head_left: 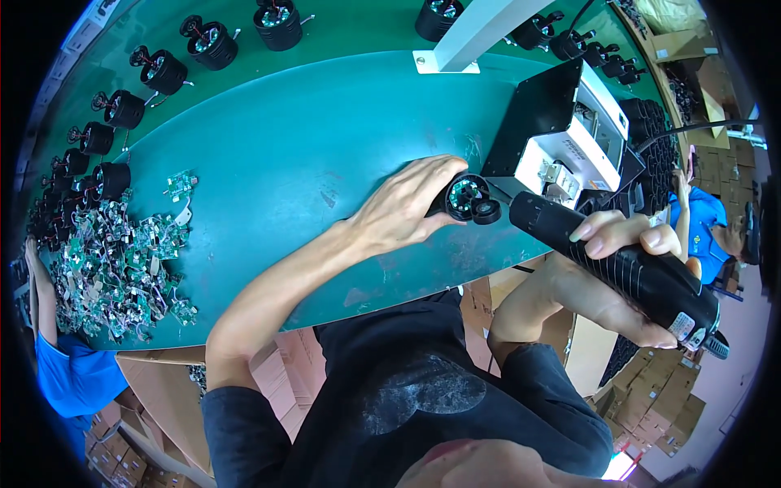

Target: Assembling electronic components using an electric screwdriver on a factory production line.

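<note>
My left hand [411, 203] is wrapped round a small black round housing [468, 198] with a green circuit board inside. A small black round part sits at the housing's right edge. In my right hand [618, 260] is a black electric screwdriver [569, 232], held level above the table, its thin bit pointing left at the housing. Whether the bit touches the housing, I cannot tell. Just beyond the tool stands a black-and-white screw feeder [561, 130].
A heap of small green circuit boards [122, 260] lies at the left on the green table [293, 154]. Several black housings [213, 45] with boards line the far side. A white metal post [480, 37] rises there. Black parts [651, 163] are stacked behind the feeder. Blue-shirted people are at both sides.
</note>
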The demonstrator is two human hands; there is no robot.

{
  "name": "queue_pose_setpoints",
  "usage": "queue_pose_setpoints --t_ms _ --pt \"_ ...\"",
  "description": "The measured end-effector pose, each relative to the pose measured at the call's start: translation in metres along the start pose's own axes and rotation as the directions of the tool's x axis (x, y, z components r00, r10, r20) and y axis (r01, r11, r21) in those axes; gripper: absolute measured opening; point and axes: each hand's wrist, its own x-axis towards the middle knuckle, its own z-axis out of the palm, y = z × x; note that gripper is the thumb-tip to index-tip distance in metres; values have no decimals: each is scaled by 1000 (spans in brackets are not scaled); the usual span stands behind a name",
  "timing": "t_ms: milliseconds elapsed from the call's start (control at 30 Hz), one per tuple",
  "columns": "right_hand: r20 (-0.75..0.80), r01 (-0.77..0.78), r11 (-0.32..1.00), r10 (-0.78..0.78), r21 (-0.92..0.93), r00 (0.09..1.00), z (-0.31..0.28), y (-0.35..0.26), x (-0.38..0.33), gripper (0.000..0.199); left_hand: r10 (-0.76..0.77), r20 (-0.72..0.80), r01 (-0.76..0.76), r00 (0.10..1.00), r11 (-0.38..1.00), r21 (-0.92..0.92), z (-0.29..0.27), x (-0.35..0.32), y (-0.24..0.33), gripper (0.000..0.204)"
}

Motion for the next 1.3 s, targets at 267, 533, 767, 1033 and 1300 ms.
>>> queue_pose_setpoints --t_ms 267,533,767,1033,1300 --pt "17 -19 1000 19 -22 1000 -5 4 -2 87 15 -3 -15 1000 1000 -13 1 0 2 70" --pt "89 -11 999 7 42 996 3 17 0 91 32 -7 -32 999 999 -8 -2 -1 0 71" --pt "36 24 1000 -25 17 999 9 8 -8 87 73 3 -73 997 997 36 3 -2 1 68" --pt "-201 0 998 -12 -58 979 -38 -17 -17 82 -163 -190 168 968 986 9 -6 7 -7 66" --pt "-240 -255 906 179 -339 954 -63 -1 -53 82 -212 -578 425 788 867 260 -105 110 -99 75"
